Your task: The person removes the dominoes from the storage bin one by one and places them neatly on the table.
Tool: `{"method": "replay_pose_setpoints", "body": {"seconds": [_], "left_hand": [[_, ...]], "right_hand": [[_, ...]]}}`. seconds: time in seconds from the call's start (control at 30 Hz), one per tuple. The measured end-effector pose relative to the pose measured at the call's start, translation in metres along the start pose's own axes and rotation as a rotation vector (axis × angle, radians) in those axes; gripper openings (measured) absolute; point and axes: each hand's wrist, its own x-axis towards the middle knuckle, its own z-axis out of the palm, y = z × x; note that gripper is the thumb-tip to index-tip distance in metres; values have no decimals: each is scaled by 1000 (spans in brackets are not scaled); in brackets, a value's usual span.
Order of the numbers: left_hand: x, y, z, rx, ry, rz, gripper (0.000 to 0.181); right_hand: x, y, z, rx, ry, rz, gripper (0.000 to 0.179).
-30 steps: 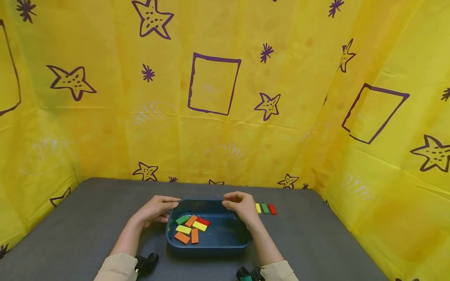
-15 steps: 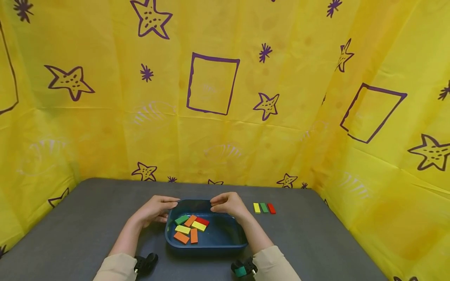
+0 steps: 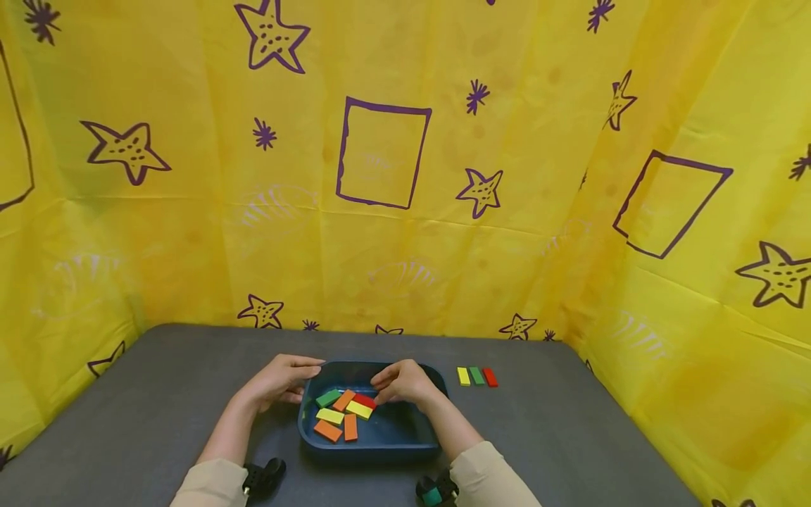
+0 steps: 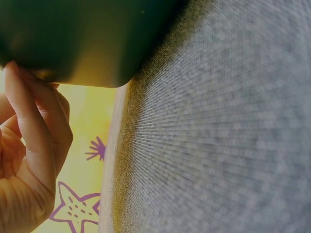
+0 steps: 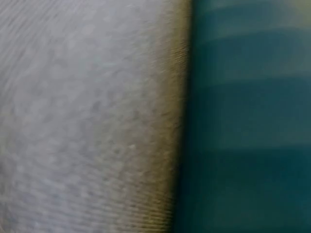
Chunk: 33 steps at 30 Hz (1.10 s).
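Note:
A dark blue plastic bin (image 3: 374, 451) stands on the table with several small coloured blocks in its left half. My left hand (image 3: 281, 380) holds the bin at its far left corner; in the left wrist view its fingers (image 4: 36, 116) bend against the bin's wall (image 4: 73, 43). Over the inside of the bin, my right hand (image 3: 405, 384) reaches in from the right, fingers and thumb apart. Its thumb tip is right at a red block (image 3: 364, 401), which lies against a yellow block (image 3: 359, 410). Green (image 3: 328, 398) and orange (image 3: 328, 431) blocks lie to the left.
To the right of the bin, a yellow (image 3: 464, 377), a green (image 3: 476, 376) and a red block (image 3: 490, 377) lie in a row on the grey table (image 3: 557, 436). A yellow patterned curtain (image 3: 393, 267) rises behind the table and along its sides.
My right hand has moved left and down into the bin, from its far right rim to the red block. The left hand stays at the bin's corner, and the blocks keep their places.

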Motion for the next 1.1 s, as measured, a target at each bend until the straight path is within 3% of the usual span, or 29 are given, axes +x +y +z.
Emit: {"method": "replay_pose_setpoints", "body": {"seconds": [0.43, 0.8, 1.1], "left_hand": [[0, 0, 1, -3, -17, 8, 52], [-1, -2, -1, -11, -24, 22, 55], [-1, -1, -1, -9, -21, 21, 55]], "right_hand": [[-2, 6, 8, -108, 10, -10, 34], [-1, 4, 14, -240, 29, -28, 27], [-2, 3, 17, -287, 47, -71, 22]]}}
